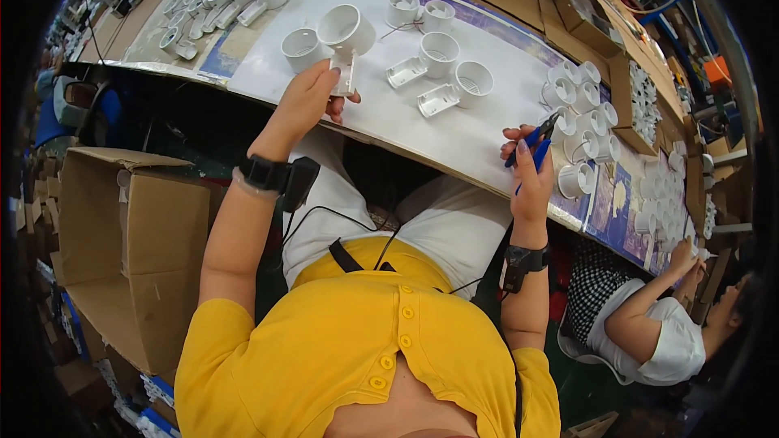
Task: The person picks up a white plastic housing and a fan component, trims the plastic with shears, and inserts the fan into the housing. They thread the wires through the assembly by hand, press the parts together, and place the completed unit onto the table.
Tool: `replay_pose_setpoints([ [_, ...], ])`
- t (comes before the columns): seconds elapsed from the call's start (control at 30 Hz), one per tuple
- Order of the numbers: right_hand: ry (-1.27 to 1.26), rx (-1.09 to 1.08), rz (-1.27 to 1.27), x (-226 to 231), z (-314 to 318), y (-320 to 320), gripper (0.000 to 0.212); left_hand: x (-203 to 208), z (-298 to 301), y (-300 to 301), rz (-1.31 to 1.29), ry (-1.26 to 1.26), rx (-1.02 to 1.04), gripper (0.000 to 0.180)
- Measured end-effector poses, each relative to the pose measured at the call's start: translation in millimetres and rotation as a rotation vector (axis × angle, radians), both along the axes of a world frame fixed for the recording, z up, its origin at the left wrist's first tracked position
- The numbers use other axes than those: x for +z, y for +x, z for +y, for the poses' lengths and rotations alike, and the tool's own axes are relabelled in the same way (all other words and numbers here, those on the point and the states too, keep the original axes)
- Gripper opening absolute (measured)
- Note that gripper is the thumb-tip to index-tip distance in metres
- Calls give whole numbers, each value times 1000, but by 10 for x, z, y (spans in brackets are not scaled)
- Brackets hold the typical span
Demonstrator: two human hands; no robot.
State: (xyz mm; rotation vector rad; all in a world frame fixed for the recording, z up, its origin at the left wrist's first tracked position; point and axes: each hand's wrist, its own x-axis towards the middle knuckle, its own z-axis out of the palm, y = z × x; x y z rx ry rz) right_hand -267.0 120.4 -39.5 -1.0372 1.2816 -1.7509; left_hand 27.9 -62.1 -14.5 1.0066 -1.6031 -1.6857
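My left hand [307, 99] grips a white plastic housing [344, 28] by its flat rectangular arm, its round cup facing up above the table edge. Another white cup [300, 50] stands just left of it. My right hand [531, 174] is closed around blue-handled cutting pliers [542, 139], dark jaws pointing up and away from me. Between my hands, two more housings [439, 55] [473, 83] lie on the white sheet, their box-like arms towards the left. Farther back sit two cups [438, 16] [402, 10] with thin wires beside them.
Several finished-looking white housings [219, 0] stand in rows at the left of the table [357, 126]. Many wired cups [588, 101] crowd the right side beside a cardboard tray [641, 105]. A large open carton [134, 243] is at my left. A co-worker [649, 328] sits at far right.
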Motion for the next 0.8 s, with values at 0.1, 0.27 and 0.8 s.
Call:
replay_pose_setpoints([
  [0.1,39,-31,13,-57,13,15,27,-4,-102,-86,-249,-103,89,30],
  [0.27,28,2,58,-78,17,43,28,-226,-286,-164,-509,-484,135,31],
  [0.8,-1,34,146,-84,43,69,31,-313,-503,199,-681,-1073,728,70],
])
